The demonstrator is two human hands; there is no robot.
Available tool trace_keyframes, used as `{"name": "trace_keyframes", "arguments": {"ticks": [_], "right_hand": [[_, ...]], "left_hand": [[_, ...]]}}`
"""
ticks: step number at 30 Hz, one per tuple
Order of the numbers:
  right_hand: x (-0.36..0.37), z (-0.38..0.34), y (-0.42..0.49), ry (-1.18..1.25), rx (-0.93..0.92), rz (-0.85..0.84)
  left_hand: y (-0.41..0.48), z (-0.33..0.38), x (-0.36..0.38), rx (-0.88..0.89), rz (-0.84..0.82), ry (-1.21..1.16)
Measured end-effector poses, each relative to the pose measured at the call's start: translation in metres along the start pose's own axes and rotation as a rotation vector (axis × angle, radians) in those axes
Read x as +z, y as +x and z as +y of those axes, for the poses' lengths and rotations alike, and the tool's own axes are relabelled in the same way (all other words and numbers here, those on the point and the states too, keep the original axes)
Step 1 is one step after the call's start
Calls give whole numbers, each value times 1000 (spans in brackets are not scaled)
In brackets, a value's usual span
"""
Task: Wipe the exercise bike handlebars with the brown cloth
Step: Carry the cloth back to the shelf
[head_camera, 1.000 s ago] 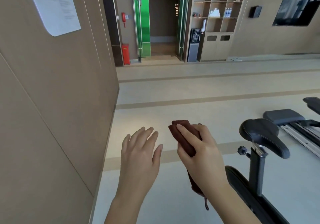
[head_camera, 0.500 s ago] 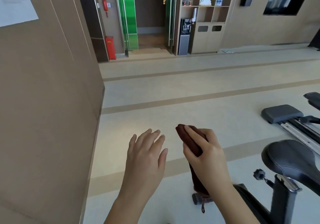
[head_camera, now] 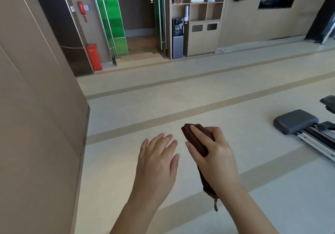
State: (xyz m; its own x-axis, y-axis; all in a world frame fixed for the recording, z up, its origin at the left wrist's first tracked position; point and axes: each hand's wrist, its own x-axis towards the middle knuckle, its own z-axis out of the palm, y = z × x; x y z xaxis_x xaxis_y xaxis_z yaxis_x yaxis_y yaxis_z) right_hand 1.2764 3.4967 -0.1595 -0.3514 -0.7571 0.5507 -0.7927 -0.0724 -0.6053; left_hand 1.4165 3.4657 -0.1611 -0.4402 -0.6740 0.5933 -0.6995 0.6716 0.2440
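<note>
Brown folded cloth [head_camera: 196,140] is bunched up in the right hand [head_camera: 215,158], fingers wrapped round it over the pale floor [head_camera: 181,96]. Left hand [head_camera: 156,161] floats beside, fingers relaxed, holding nothing.

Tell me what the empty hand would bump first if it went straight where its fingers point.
Nothing close, it seems: the left hand points forward over open floor, passing left of the brown cloth in the right hand. Depth is hard to judge.

Dark brown cloth [head_camera: 196,140], beige floor [head_camera: 181,96] with darker tan stripes, green glass door [head_camera: 114,16] at eleven o'clock, red cabinet [head_camera: 94,57] at ten o'clock, grey pad [head_camera: 295,121] at three o'clock
</note>
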Motion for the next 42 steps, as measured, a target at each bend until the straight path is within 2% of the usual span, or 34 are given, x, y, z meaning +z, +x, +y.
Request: {"name": "trace_keyframes", "arguments": {"ticks": [11, 17, 21, 28, 35, 42], "right_hand": [[184, 42, 219, -88, -5, -104], [251, 70, 351, -116, -19, -73], [276, 113, 421, -134, 16, -11], [322, 237, 562, -155, 86, 77], [329, 350, 730, -176, 43, 86], [362, 431, 851, -186, 54, 64]], "left_hand": [[186, -186, 112, -107, -30, -38], [318, -261, 161, -88, -25, -53], [394, -279, 213, -40, -63, -76], [550, -296, 347, 75, -66, -77], [719, -289, 465, 51, -108, -132], [840, -301, 557, 74, -90, -146]]}}
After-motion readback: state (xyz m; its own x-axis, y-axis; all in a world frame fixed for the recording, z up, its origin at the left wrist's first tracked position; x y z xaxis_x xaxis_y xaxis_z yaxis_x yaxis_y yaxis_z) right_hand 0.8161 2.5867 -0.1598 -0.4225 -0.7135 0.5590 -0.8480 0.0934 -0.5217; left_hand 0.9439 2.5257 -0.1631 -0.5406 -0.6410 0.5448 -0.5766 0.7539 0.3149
